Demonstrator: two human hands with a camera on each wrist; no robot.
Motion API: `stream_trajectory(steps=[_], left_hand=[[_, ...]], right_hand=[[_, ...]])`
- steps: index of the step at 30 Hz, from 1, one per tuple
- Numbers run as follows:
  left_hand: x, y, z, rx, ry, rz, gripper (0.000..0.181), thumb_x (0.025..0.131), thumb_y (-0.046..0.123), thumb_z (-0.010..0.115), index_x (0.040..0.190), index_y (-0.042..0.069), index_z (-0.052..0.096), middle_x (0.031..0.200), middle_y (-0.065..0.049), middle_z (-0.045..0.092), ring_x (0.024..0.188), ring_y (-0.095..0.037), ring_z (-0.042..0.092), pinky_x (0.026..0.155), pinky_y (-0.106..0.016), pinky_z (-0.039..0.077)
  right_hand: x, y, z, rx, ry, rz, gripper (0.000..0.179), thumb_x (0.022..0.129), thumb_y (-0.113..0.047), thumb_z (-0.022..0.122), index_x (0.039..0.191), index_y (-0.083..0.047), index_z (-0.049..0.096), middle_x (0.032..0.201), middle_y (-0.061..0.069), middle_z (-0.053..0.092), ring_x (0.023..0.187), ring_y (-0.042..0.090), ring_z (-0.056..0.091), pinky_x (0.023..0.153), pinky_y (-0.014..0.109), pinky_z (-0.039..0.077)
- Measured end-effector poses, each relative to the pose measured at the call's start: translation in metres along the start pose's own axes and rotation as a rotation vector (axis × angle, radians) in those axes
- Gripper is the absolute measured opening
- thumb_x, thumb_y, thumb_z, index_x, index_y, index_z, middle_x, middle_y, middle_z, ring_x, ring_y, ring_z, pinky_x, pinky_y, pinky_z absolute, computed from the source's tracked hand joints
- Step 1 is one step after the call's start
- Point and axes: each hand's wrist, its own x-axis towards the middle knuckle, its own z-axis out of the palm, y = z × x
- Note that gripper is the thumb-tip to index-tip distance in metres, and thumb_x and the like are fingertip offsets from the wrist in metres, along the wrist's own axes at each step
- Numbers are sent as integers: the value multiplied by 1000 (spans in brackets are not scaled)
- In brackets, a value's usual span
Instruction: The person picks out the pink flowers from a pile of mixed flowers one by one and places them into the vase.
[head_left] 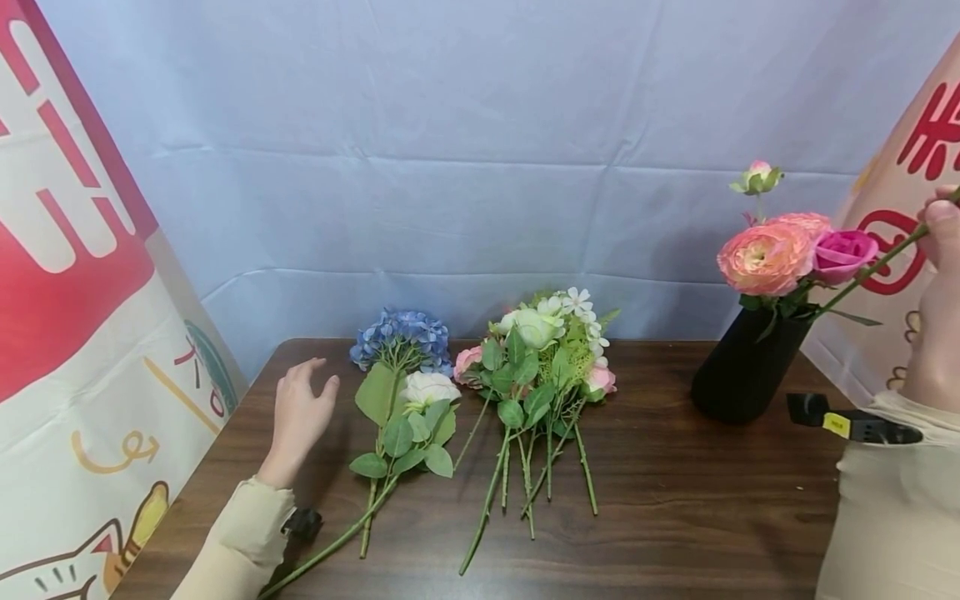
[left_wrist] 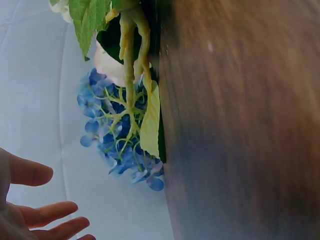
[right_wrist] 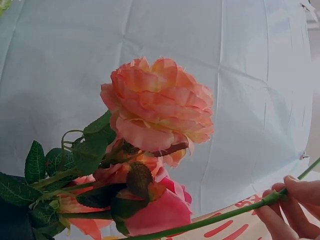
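At the right edge of the head view my right hand (head_left: 943, 237) pinches a green flower stem (head_left: 870, 273) between thumb and fingers. The stem slants down to the mouth of a tilted black vase (head_left: 742, 367); its upper part runs out of the frame. In the vase stand coral ranunculus-like blooms (head_left: 767, 257), a magenta rose (head_left: 844, 255) and a pink bud (head_left: 757, 177). My left hand (head_left: 303, 408) is over the table's left side, fingers relaxed and holding nothing. Beside it lie a blue hydrangea (head_left: 405, 337) and a white rose (head_left: 429, 388).
A pile of cut flowers, with a pale green-white rose (head_left: 534, 327), small white blossoms (head_left: 577, 302) and pink roses (head_left: 602, 379), lies mid-table, stems toward me. The brown wooden table (head_left: 660, 500) meets a pale blue cloth backdrop (head_left: 480, 125). A printed banner (head_left: 90, 250) hangs at left.
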Motion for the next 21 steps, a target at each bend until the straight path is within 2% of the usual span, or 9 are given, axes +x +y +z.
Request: stream_trajectory(steps=[6, 17, 19, 21], left_hand=[[-1, -3, -3, 9, 20, 1, 42, 92, 15, 55, 128, -6, 52, 134, -27, 48, 122, -45, 40, 103, -53, 30], [-2, -8, -10, 26, 30, -8, 42, 92, 15, 55, 128, -6, 52, 133, -29, 48, 122, -47, 39, 103, -54, 30], [-2, -8, -10, 28, 35, -5, 41, 92, 14, 56, 127, -7, 52, 132, -29, 49, 122, -47, 40, 103, -54, 30], [-2, -8, -11, 29, 40, -4, 41, 92, 14, 56, 127, -7, 52, 132, -29, 49, 121, -47, 40, 102, -54, 30]], right_hand=[[3, 2, 1, -3, -4, 39, 26, 91, -27, 60, 115, -21, 65, 111, -8, 63, 102, 4, 55, 108, 23, 34], [5, 7, 1, 30, -31, 33, 26, 93, -24, 57, 117, -18, 64, 100, -12, 58, 100, 5, 51, 109, 22, 34], [6, 7, 1, 20, -26, 18, 27, 92, -26, 57, 116, -18, 64, 99, -12, 58, 100, 5, 52, 109, 22, 34], [7, 7, 1, 22, -17, 37, 27, 91, -27, 58, 116, -19, 64, 102, -12, 60, 101, 5, 52, 109, 22, 33]])
